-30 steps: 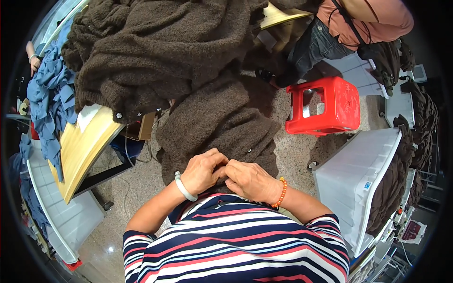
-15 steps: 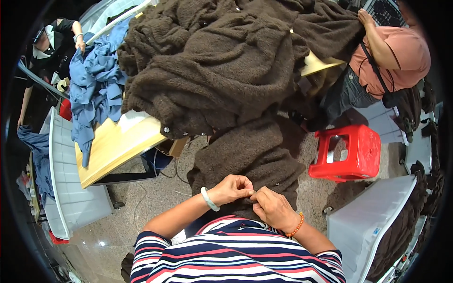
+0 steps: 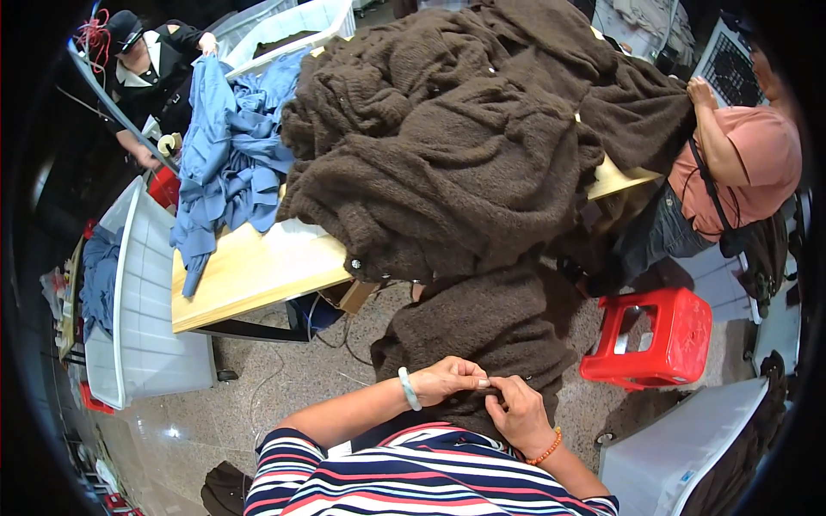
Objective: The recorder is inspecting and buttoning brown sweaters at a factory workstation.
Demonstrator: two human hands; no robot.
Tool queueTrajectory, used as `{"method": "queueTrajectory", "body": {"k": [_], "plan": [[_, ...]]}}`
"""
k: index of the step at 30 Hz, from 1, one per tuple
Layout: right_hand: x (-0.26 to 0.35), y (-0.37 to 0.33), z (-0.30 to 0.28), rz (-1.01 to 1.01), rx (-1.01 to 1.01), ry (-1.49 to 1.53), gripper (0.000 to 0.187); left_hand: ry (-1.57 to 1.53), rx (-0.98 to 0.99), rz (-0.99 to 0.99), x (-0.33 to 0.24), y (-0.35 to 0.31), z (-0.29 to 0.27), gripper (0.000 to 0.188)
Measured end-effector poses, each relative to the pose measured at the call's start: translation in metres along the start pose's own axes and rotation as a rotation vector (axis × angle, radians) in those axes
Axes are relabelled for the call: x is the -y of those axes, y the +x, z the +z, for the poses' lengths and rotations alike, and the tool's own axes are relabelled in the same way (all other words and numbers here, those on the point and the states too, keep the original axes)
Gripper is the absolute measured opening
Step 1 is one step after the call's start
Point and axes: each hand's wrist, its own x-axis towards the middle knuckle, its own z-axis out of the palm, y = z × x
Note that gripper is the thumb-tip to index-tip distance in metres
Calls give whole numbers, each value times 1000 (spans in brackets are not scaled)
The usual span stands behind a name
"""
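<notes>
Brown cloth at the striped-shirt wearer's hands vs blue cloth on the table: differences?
The brown cloth is dark and fuzzy; the blue cloth is lighter, smoother-looking. The brown cloth is at the wearer's left hand and right hand; the blue cloth is draped on the table, at a co-worker's hand. Both are rumpled.

Ahead of you, a pale wooden worktop point(image 3: 249, 273) stands on glossy, speckled floor point(image 3: 258, 396); a red stool point(image 3: 684, 335) stands to your right.
</notes>
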Motion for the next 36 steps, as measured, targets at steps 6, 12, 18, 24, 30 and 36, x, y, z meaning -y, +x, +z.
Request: {"method": "queueTrajectory", "body": {"k": [6,12,18,24,30,36], "plan": [[-22,5,0,14,-1,126,15,383,-95,206,-3,-11,15,24],[-21,16,-1,-51,22,149,20,407,-276,186,-19,-20,25,16],[-24,8,4,-126,10,118,24,318,-318,-15,-21,-12,7,15],[-23,6,4,-143,-13,122,25,190,-294,-33,-21,-16,12,15],[-20,7,0,-92,16,179,25,217,-321,-111,-25,-16,14,15],[-15,4,4,-119,-1,43,32,199,-284,-72,-17,-10,9,9]]}}
